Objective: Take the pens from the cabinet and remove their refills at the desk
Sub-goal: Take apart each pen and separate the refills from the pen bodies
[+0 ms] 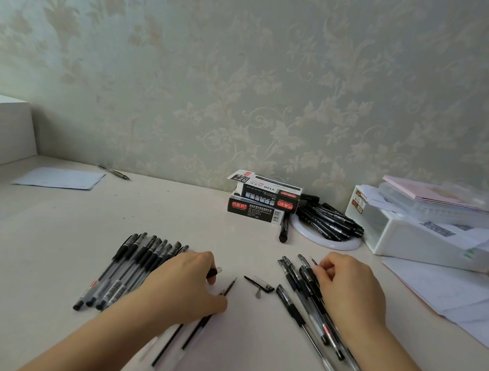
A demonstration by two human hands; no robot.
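Note:
A row of several capped black gel pens (129, 267) lies on the pale desk (56, 228) at the left. My left hand (187, 287) rests over their right side, fingers curled around a small black pen part (214, 271). Thin refills (195, 326) lie under and in front of that hand. A loose cap and tip (259, 284) lie in the middle. At the right, several more pens (301, 302) lie fanned out, and my right hand (346, 289) pinches a thin pen piece (313, 261) at their far end.
Two stacked black pen boxes (262, 201) stand at the back, beside a white ring (324, 239) piled with black pens. A white storage box (416, 236) with papers sits at the right, loose sheets (449, 295) in front. A paper (60, 178) and pen (114, 172) lie back left.

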